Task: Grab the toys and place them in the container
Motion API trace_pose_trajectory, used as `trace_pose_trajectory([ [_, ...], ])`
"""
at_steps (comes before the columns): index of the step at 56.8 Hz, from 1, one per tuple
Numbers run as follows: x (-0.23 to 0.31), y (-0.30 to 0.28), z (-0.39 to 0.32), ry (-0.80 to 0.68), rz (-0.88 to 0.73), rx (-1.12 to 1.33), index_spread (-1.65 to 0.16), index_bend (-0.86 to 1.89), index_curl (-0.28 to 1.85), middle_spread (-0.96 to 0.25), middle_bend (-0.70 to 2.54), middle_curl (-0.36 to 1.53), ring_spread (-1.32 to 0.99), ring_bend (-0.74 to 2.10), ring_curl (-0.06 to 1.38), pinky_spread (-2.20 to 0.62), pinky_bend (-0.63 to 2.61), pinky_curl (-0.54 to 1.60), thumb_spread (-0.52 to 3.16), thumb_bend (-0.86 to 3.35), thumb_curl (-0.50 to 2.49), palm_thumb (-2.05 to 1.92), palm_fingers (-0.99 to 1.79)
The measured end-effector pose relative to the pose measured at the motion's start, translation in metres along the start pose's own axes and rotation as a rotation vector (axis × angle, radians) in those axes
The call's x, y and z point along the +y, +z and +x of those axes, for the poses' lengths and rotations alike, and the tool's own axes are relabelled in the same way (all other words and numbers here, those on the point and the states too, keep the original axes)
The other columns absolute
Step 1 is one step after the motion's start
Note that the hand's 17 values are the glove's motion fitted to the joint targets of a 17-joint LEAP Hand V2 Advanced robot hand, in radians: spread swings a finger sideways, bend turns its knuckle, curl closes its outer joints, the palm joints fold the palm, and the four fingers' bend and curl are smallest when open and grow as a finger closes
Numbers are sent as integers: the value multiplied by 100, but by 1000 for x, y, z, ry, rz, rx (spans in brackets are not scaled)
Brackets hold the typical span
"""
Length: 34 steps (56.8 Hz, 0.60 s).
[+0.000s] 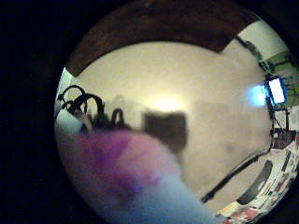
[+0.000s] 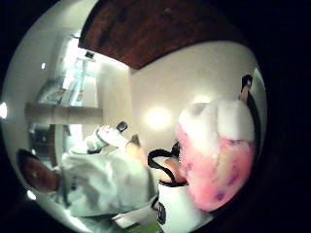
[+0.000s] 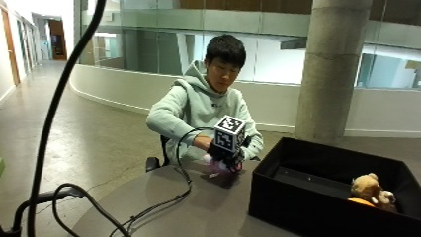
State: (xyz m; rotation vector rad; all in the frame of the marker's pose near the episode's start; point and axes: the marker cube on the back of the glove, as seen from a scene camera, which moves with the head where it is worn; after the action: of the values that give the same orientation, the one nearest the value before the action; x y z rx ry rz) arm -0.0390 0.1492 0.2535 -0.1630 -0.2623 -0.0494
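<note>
From the outside view, the gloved right hand [image 3: 222,157] is just above the table [image 3: 197,207], toward its far edge in front of the person, with a pink soft toy [image 3: 214,167] under it; the black container [image 3: 329,187] stands at the table's near right part, well apart from the hand, with a brown teddy [image 3: 367,188] already lying inside by its right wall; the step in hand seems to be the lift, and it would go best by raising the toy high enough to pass the container's near wall before moving it across, then letting go over the bare floor beside the teddy.

In the thumb side palm view the pink soft toy [image 2: 216,155], white fluff at one end and pink with purple flecks at the other, fills the space close to the palm; its long axis runs roughly along the palm; which end is the head I cannot tell.

In the little finger side palm view the toy [image 1: 121,163] shows as a pink and purple mass against the palm; the fingers look curled round it, though the clasp itself is hidden.
</note>
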Motion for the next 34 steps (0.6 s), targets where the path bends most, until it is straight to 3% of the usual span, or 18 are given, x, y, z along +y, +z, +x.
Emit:
trace_pose_trajectory([
  [4, 2, -12, -14, -7, -118, 0, -31, 58, 84, -18, 106, 79, -31, 133, 66, -44, 104, 58, 86, 8, 61, 52, 120],
  [9, 1, -44, -29, -29, -151, 12, -31, 64, 91, -18, 111, 81, -31, 138, 68, -47, 110, 63, 81, 6, 64, 52, 115],
  [16, -31, -148, -5, -126, -111, 27, -31, 70, 98, -18, 117, 82, -31, 142, 70, -49, 113, 69, 76, 4, 69, 53, 110],
  [22, -50, -201, -32, -154, 7, 105, -31, 72, 102, -17, 119, 83, -31, 144, 70, -50, 114, 73, 73, 2, 73, 53, 107],
  [29, -82, -241, -70, -47, 275, 231, -31, 73, 107, -17, 122, 84, -30, 146, 70, -51, 112, 76, 70, 0, 77, 53, 105],
  [34, -102, -259, -91, -98, 363, 227, -31, 71, 109, -16, 123, 84, -29, 146, 70, -50, 106, 77, 71, -2, 79, 52, 97],
])
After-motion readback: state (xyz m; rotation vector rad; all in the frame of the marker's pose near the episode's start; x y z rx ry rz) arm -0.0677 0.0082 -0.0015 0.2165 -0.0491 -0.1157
